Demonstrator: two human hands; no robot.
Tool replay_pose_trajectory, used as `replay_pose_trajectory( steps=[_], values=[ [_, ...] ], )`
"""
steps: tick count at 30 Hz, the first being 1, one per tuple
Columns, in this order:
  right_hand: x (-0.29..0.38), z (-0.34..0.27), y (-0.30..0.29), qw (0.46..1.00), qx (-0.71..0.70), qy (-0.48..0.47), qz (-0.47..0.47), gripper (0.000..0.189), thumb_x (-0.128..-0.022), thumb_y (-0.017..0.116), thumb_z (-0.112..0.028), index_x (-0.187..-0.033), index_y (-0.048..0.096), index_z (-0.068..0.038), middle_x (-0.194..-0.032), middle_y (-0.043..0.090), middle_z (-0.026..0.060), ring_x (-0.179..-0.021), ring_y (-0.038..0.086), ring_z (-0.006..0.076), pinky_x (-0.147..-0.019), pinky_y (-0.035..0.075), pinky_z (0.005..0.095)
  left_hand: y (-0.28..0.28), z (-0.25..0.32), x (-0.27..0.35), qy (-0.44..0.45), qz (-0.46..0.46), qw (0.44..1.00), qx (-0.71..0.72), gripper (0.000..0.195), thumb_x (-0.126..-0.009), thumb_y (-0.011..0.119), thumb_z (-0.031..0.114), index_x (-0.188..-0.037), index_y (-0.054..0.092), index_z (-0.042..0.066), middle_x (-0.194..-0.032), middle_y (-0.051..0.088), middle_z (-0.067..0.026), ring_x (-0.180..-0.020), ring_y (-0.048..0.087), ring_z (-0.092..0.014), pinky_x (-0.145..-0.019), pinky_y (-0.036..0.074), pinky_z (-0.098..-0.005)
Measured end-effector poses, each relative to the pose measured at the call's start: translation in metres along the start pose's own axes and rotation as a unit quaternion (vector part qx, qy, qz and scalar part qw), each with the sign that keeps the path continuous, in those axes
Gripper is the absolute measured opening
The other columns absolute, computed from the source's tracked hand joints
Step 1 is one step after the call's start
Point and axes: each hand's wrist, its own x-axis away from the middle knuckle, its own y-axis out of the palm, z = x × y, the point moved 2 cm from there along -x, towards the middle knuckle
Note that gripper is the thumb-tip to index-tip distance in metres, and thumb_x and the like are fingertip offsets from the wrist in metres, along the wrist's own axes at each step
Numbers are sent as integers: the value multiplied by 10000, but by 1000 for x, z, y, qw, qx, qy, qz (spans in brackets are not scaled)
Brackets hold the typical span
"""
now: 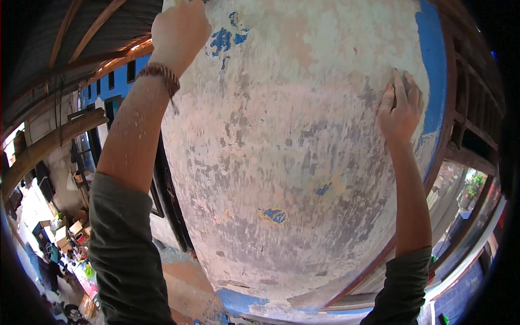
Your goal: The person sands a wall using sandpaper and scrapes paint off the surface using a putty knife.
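A wall with worn, scraped paint (276, 142) fills the middle of the view, pale and greyish with small blue patches. At the top left my left hand (183, 30) is raised in a fist against the wall's upper part; its fingertips and most of whatever it grips are cut off by the frame's edge, with only a small dark bit showing. A braided bracelet (160, 77) circles that wrist, and pale specks dot the forearm. On the right, my right hand (401, 105) rests on the wall beside a strip of blue paint (434, 69), its fingers pointing up and slightly spread, holding nothing.
A wooden window frame (447, 93) borders the wall on the right. At left are a wooden beam (53, 142), a dark door frame (172, 203) and cluttered boxes (63, 235). Roof timbers (95, 30) run overhead. Paint debris lies on the floor (187, 280) below.
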Motion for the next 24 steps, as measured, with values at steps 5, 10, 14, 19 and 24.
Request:
replay_pose_trajectory(
  steps=[5,10,14,19,24],
  values=[
    [2,2,-2,1000,-6,-2,3,315,-839,598,-135,-1144,658,-87,-1169,576,150,-1073,559,328,-908,439,435,-5,9,12,3,3,1000,13,199,-784,578,170,-927,657,56,-837,688,-194,-792,690,-345,-710,564,-439],
    [-2,-3,-3,1000,-14,3,3,318,-843,594,-140,-1151,652,-87,-1168,576,151,-1077,557,331,-910,438,439,-3,-2,7,-6,-11,1000,9,175,-785,589,157,-906,658,53,-826,684,-177,-763,689,-329,-693,562,-426],
    [3,2,-1,1000,-13,1,-2,323,-842,589,-135,-1156,651,-91,-1166,576,150,-1076,557,332,-907,437,439,-1,2,15,11,-3,999,30,218,-778,579,157,-946,666,49,-814,681,-211,-783,685,-361,-715,563,-448],
    [-1,-3,-3,1000,-4,3,-3,319,-843,588,-134,-1152,654,-89,-1162,578,146,-1070,561,328,-906,439,437,0,-2,9,-26,-34,999,23,238,-777,578,156,-967,662,39,-843,679,-221,-814,681,-362,-740,558,-442],
    [2,2,-2,1000,-4,-2,6,320,-840,596,-136,-1151,655,-93,-1160,580,142,-1059,565,324,-900,441,433,0,6,21,-32,-34,998,45,237,-785,562,158,-957,663,30,-849,677,-226,-815,679,-366,-737,558,-441]
  ],
)
